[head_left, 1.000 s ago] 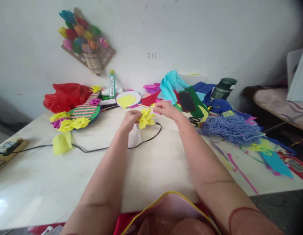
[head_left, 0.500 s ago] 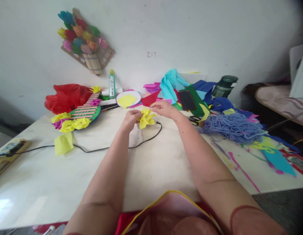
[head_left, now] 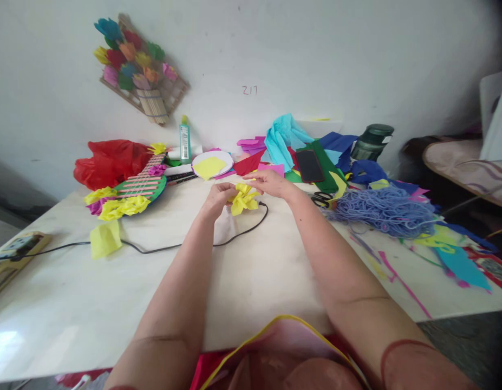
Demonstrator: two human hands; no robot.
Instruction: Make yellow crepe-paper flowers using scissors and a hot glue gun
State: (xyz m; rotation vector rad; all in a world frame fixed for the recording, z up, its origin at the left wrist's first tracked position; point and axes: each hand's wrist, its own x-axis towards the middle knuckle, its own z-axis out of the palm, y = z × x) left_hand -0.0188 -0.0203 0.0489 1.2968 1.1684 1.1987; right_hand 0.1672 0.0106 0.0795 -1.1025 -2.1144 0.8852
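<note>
A yellow tissue-paper flower (head_left: pixel 243 199) is held a little above the white table (head_left: pixel 251 271), between both my hands. My left hand (head_left: pixel 218 198) is closed on its left side. My right hand (head_left: pixel 270 183) pinches the petals at the top right with its fingertips. A black cable (head_left: pixel 202 244) runs across the table just below the flower.
A green round craft piece with sticks and yellow and pink flowers (head_left: pixel 131 195) lies at the left, with a red bag (head_left: pixel 108 160) behind. Coloured papers, a phone (head_left: pixel 310 165), scissors (head_left: pixel 321 200), blue yarn (head_left: pixel 380 211) and a dark jar (head_left: pixel 370 142) crowd the right. A glue bottle (head_left: pixel 184 140) stands by the wall.
My right hand has moved slightly left and closer to the flower, working its petals. The left hand stays put.
</note>
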